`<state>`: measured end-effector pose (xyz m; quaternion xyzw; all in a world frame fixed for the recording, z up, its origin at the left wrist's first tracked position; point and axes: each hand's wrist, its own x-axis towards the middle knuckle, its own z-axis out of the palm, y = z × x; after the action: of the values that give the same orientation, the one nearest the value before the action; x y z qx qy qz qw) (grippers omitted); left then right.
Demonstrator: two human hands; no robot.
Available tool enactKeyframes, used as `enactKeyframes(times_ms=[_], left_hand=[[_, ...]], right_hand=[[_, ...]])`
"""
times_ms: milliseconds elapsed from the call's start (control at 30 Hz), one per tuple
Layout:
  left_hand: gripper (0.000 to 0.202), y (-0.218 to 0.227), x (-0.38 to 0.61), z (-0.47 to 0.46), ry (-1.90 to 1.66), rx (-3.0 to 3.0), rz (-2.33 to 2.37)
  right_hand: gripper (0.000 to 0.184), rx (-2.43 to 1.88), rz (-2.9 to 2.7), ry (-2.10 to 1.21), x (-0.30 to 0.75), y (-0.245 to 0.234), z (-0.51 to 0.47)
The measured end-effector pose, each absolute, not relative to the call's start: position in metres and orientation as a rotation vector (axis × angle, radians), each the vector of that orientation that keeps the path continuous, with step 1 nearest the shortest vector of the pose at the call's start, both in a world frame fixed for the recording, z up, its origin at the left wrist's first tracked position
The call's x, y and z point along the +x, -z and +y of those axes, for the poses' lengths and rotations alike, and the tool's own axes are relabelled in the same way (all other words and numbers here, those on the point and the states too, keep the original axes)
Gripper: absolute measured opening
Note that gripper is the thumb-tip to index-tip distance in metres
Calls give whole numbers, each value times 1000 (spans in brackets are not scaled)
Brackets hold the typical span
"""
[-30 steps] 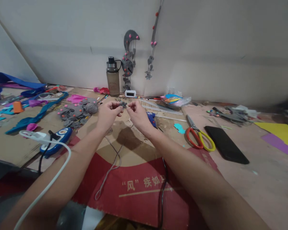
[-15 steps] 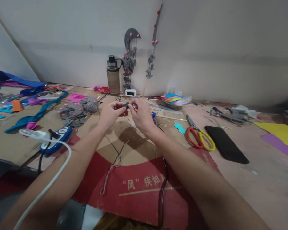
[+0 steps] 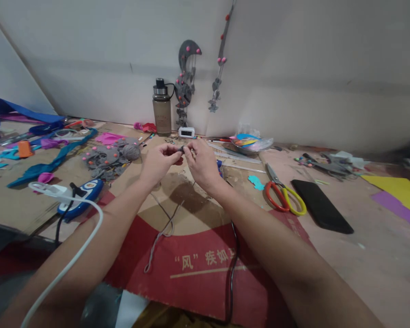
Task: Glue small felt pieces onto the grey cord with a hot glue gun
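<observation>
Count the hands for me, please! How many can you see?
2: the left hand and the right hand, close together above the cardboard, with a small dark piece between their fingers. No other hands show.

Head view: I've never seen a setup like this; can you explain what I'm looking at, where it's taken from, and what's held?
There's no machine: a person's bare left hand and right hand pinch a small dark piece, too small to identify. The camera is worn on that person's head, looking forward and down. Nearer the camera, gray string lies on printed cardboard. Scissors and a phone lie to the right; a bottle stands behind.
</observation>
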<state>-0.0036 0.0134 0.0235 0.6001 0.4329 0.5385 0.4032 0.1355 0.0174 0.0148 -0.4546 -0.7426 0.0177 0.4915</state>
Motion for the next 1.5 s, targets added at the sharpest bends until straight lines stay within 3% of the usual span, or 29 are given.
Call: enactKeyframes(times_ms=[733,900,1267,1500], left_hand=[[9,-29,0,4,-1379,1624,1287],[11,-23,-3,10,-1372,1570,1219],[28,-32,-21,20,-1016,1392,969],[27,-38,-18,13,-1035,1760,1117]], right_hand=[[27,-1164,-1838,-154,134,-21,14],[9,-1129,-1803,-174,136,-20,16],[20,-1133,-1877,-211,148,-22,28],[21,-1146,-1941,-215,147,-21,26]])
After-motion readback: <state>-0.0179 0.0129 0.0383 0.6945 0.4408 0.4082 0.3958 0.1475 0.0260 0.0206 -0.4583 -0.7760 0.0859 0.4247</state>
